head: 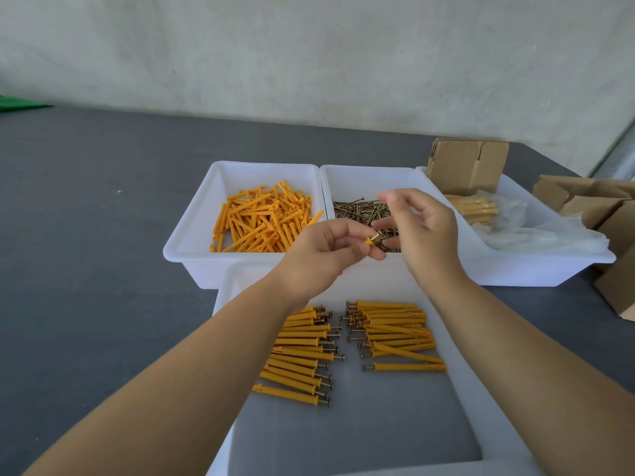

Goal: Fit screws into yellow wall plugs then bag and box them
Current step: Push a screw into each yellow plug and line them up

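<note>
Forearms reach from 6 o'clock over the white plastic tray (457,400) of assembled plugs. The left hand (330,255) curls its fingers, pinching a yellow plastic wall plug (370,240) with a screw head showing. At 2 o'clock, the right hand (422,231) hovers, fingers loosely spread, over the white tub of brass screws (360,180).

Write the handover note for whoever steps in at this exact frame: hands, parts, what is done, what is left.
Left hand pinches a yellow plug with a screw already seated in its end. Right hand hovers open over the screw bin, holding nothing.
Loose plugs fill the left bin; loose screws the middle one.
Done: two rows of assembled plugs lie in the near tray; some bagged ones sit in the right bin beside cardboard boxes.
Left: lay this one down, assemble the rest, then bag and box.
</note>
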{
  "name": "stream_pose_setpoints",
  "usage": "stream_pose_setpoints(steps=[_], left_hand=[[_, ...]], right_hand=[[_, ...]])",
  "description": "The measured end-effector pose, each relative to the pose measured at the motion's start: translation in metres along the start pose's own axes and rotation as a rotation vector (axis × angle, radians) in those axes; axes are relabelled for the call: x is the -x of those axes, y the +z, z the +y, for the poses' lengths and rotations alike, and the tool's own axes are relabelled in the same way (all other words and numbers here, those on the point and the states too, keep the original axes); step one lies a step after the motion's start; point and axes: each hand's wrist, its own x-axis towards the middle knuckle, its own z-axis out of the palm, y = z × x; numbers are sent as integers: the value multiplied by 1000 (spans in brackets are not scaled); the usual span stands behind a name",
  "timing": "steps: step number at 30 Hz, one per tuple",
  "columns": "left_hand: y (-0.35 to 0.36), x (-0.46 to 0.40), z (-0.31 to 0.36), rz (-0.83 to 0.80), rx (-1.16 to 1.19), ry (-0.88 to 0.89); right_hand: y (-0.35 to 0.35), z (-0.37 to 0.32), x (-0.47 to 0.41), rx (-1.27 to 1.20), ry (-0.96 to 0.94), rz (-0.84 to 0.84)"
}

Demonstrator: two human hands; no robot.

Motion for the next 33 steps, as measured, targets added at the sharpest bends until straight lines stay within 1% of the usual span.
stream_pose_setpoints(steps=[3, 8, 11, 13, 15, 18, 20, 22, 23, 25, 26, 28, 29, 30, 31, 33], left_hand=[[8, 4, 3, -108, 48, 37], [26, 6, 4, -170, -138, 72], [35, 10, 2, -222, -239, 88], [39, 10, -1, -227, -409, 127], [41, 11, -4, -229, -634, 189], [48, 11, -8, -320, -895, 208], [54, 10, -11, -389, -1111, 204], [59, 10, -14, -418, -1258, 228], [60, 9, -14, -415, -1287, 255], [57, 6, -9, -349, -1241, 327], [53, 3, -5, -271, -1190, 371], [36, -5, 1, -37, -1128, 434], [25, -10, 2, 88, -1140, 426], [12, -13, 2, 201, -1165, 377], [-1, -16, 0, 294, -1188, 287], [-25, -18, -8, 404, -1187, 53]], right_hand=[[-6, 6, -5, -2, 32, 38], [-8, 12, -9, 0, 55, 64], [-8, 15, -11, 11, 68, 51], [-9, 17, -11, 15, 77, 39], [-9, 18, -12, 14, 82, 34], [-9, 19, -12, 12, 88, 26], [-10, 20, -12, 21, 89, 15], [-10, 21, -12, 37, 93, 6], [-10, 21, -12, 54, 94, 4], [-10, 21, -12, 116, 80, 5], [-11, 21, -11, 175, 53, 2], [-13, 23, -11, 355, -25, -30], [-14, 24, -12, 462, -52, -62], [-15, 25, -12, 567, -62, -102], [-16, 26, -13, 659, -55, -142], [-15, 30, -15, 776, -17, -206]])
